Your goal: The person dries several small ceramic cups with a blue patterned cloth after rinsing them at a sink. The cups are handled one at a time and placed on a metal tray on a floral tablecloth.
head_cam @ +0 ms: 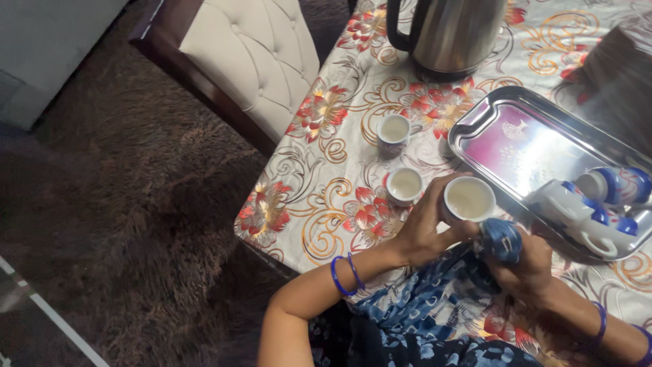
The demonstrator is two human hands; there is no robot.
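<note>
Cup [469, 199] in left hand [426, 224]

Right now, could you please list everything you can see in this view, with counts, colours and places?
kettle: one, steel with black handle, far edge of the table.
tray: one, shiny metal, right of the table.
cups on tray: several, white and blue, lying on their sides at the tray's near corner; exact count unclear.
filled cups on table: two, white with blue rims, left of the tray.
held cup: one, white, filled with pale liquid.
tablecloth: one, cream with red flowers.
chair: one, cream tufted, dark frame, left of the table.
carpet: one, dark brown, shaggy.
blue cloth: one, patterned, under the held cup.
left hand: grips the held cup.
right hand: holds the blue cloth.
</note>
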